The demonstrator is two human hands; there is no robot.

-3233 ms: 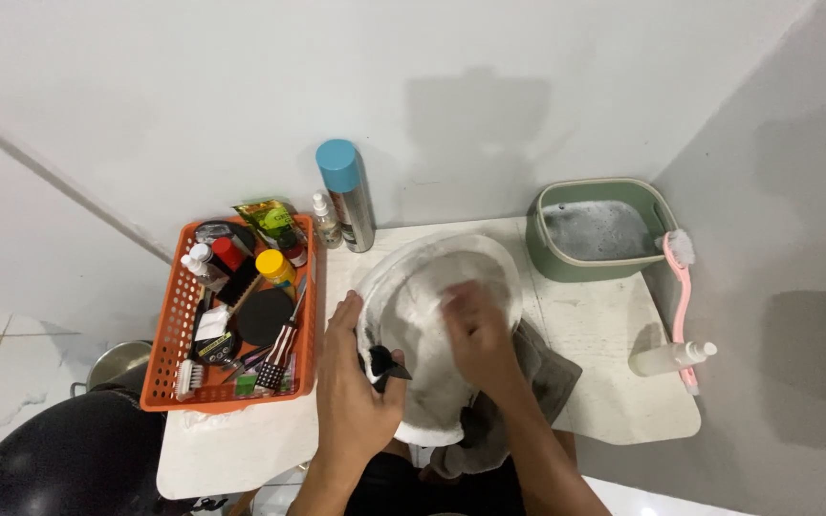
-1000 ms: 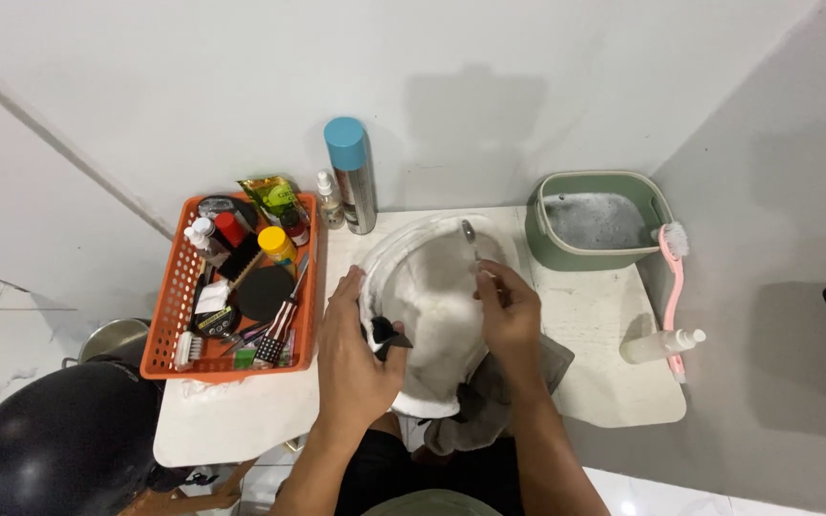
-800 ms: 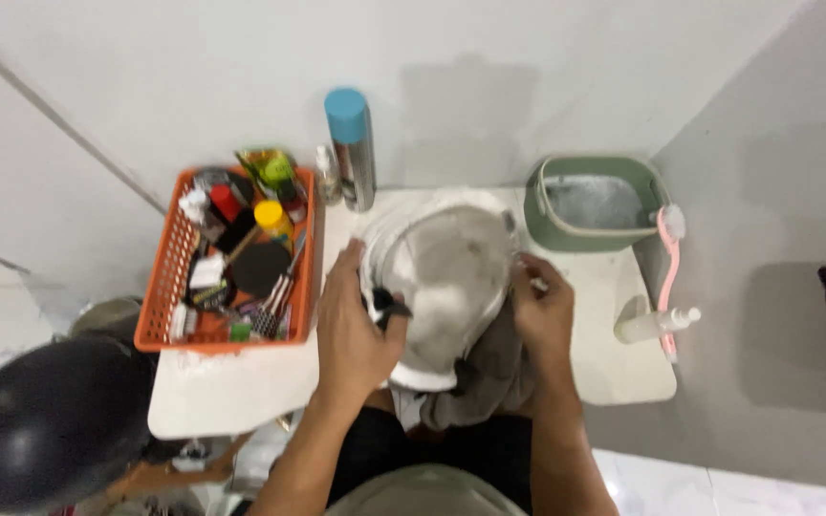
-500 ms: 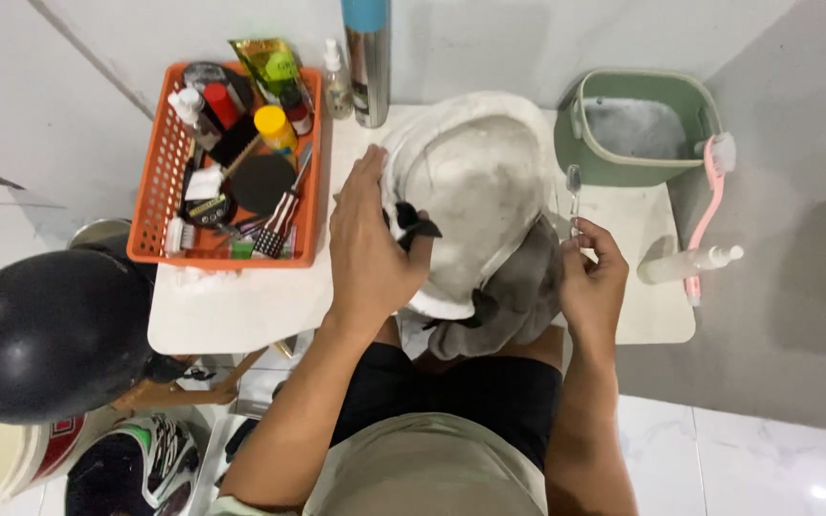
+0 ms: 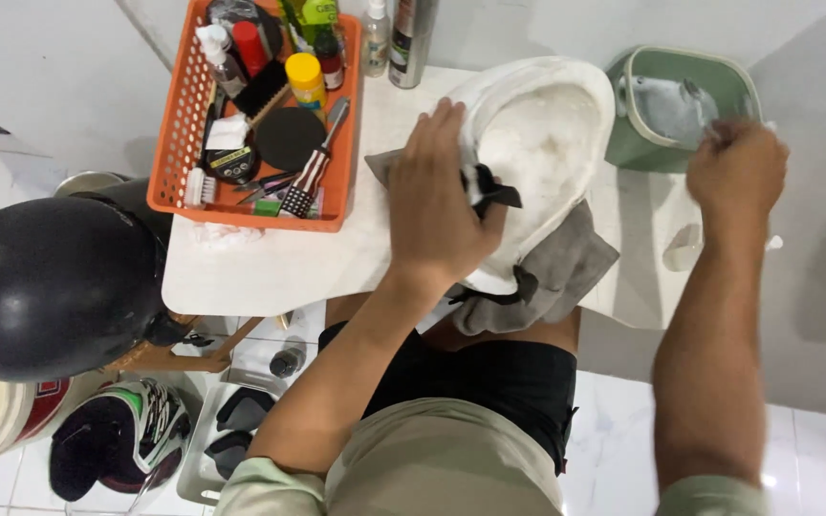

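Holding: left hand [image 5: 437, 205] clamps the white helmet [image 5: 537, 158] on the counter [image 5: 270, 263].
Right hand [image 5: 738, 167]: fisted over the green bucket [image 5: 635, 145] beside helmet, contents unclear.
Risk: helmet may slide off the grey cloth [image 5: 556, 272].

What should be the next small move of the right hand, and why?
Probably bring the right hand from the green bucket to the white helmet, because the left hand steadies it on the grey cloth.
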